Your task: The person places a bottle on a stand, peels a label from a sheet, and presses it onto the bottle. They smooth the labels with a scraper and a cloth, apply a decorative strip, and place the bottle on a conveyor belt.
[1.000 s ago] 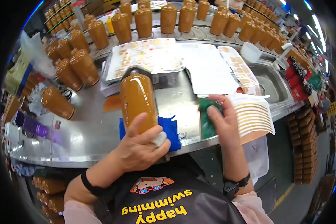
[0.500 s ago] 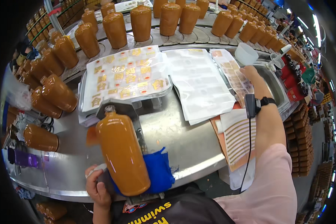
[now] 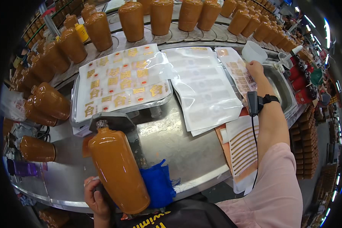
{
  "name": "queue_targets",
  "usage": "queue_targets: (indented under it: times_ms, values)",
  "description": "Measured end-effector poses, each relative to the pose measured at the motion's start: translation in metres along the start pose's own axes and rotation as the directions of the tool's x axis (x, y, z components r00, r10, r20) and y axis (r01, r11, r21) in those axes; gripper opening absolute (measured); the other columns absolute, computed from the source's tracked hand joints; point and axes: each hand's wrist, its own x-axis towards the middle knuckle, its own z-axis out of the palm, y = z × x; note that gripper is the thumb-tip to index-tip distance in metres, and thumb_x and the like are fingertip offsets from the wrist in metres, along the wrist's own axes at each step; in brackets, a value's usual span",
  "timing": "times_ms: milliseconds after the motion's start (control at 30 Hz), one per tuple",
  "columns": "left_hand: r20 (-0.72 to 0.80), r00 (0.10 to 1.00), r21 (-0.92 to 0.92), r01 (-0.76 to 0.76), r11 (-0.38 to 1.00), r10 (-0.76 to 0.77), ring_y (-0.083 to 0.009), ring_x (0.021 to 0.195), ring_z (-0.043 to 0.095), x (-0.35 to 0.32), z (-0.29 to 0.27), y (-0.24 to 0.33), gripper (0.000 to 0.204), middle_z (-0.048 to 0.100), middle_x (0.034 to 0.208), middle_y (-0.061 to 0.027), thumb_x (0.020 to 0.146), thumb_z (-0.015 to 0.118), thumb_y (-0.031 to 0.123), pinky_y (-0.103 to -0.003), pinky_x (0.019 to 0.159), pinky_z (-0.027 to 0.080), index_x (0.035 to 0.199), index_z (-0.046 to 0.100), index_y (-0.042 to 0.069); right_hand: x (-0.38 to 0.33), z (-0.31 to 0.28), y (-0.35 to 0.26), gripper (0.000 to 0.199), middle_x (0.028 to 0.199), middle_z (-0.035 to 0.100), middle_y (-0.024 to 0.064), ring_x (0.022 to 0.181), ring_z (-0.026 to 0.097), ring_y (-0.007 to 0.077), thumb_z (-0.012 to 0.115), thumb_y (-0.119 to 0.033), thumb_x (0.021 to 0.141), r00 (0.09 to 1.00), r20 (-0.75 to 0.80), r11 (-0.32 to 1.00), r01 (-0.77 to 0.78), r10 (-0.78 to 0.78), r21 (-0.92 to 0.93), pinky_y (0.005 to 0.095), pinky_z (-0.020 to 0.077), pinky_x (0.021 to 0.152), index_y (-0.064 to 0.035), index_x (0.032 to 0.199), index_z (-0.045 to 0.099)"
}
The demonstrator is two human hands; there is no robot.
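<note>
A glossy brown bottle [image 3: 119, 169] with a clear neck lies tilted on a metal stand in front of me. Low on its left side is my left hand [image 3: 97, 195], its fingers curled round a small whitish thing too hidden to name. Farther off to the right, my right hand [image 3: 256, 71] pinches at the right edge of a narrow decal sheet [image 3: 237, 70], just below a white plastic bowl [image 3: 254, 52]. Its fingertips are partly hidden. A blue cloth [image 3: 158, 185] hangs against the bottle's right side.
A tray [image 3: 170, 93] bears a sheet of gold and red decals [image 3: 119, 81]. White backing sheets [image 3: 205, 89] lie beside it; a striped decal sheet [image 3: 245, 146] lies nearer. Brown bottles [image 3: 161, 17] line the curved conveyor [image 3: 171, 38]. A sink [image 3: 281, 85] is at right.
My view has shifted a little, so the bottle and tray appear farther left and lower. My right hand stays by the decal sheet's edge; my left hand stays beside the bottle.
</note>
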Motion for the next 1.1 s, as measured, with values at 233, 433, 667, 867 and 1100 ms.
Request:
queue_targets:
  times_ms: [233, 433, 667, 867, 1100]
  values:
    - [-0.026, 0.999, -0.02, 0.025, 0.999, -0.026, -0.026, 0.107, 0.048, 0.0, 0.004, 0.005, 0.038, 0.053, 0.108, -0.0168, 0.095, 0.051, 0.032, -0.037, 0.096, 0.036, 0.106, 0.057, -0.004, -0.018, -0.052, -0.097, 0.027, 0.092, 0.07, 0.0179, 0.088, 0.066, 0.0333, 0.06, -0.028, 0.081, 0.969, 0.086, 0.967, 0.219, -0.231, 0.128, 0.0417, 0.0506, 0.078, -0.0048, 0.09, 0.07]
    - [0.014, 0.999, 0.098, -0.05, 0.994, 0.049, -0.0285, 0.104, 0.052, 0.001, -0.003, -0.002, 0.035, 0.056, 0.106, -0.0188, 0.093, 0.051, 0.028, -0.038, 0.094, 0.039, 0.107, 0.058, -0.004, -0.008, 0.012, -0.104, 0.026, 0.086, 0.066, 0.0202, 0.081, 0.064, 0.0355, 0.066, -0.027, 0.076, 0.879, 0.204, 0.843, 0.472, -0.43, -0.258, 0.0419, 0.0512, 0.075, -0.0028, 0.087, 0.069]
    - [0.094, 0.984, 0.06, -0.16, 0.985, 0.154, -0.0373, 0.109, 0.052, 0.004, -0.006, 0.001, 0.056, 0.056, 0.115, -0.0229, 0.09, 0.057, 0.041, -0.044, 0.096, 0.04, 0.119, 0.054, -0.006, -0.084, -0.055, -0.171, 0.009, 0.099, 0.061, 0.0196, 0.095, 0.056, 0.0386, 0.06, -0.009, 0.079, 0.722, -0.025, 0.721, 0.686, -0.691, -0.094, 0.0454, 0.0467, 0.081, -0.0017, 0.081, 0.064]
    - [0.36, 0.893, 0.213, -0.36, 0.909, 0.269, -0.0429, 0.125, 0.041, 0.01, -0.002, 0.031, 0.105, 0.042, 0.136, -0.0281, 0.08, 0.061, 0.063, -0.051, 0.111, 0.018, 0.145, 0.02, -0.008, -0.25, -0.169, -0.285, 0.011, 0.116, 0.057, 0.0148, 0.108, 0.056, 0.0325, 0.066, -0.003, 0.078, 0.334, 0.126, 0.357, 0.856, -0.934, 0.373, 0.0375, 0.0464, 0.088, -0.0011, 0.082, 0.056]
    - [0.429, 0.848, 0.13, -0.4, 0.907, 0.312, -0.0384, 0.137, 0.03, 0.022, 0.0, 0.029, 0.106, 0.032, 0.145, -0.0288, 0.082, 0.061, 0.059, -0.056, 0.113, 0.01, 0.148, 0.009, -0.006, -0.342, -0.161, -0.346, 0.009, 0.112, 0.053, 0.0138, 0.105, 0.054, 0.0329, 0.066, -0.004, 0.078, 0.088, 0.136, 0.143, 0.866, -0.987, 0.48, 0.0385, 0.0462, 0.087, -0.0017, 0.084, 0.06]
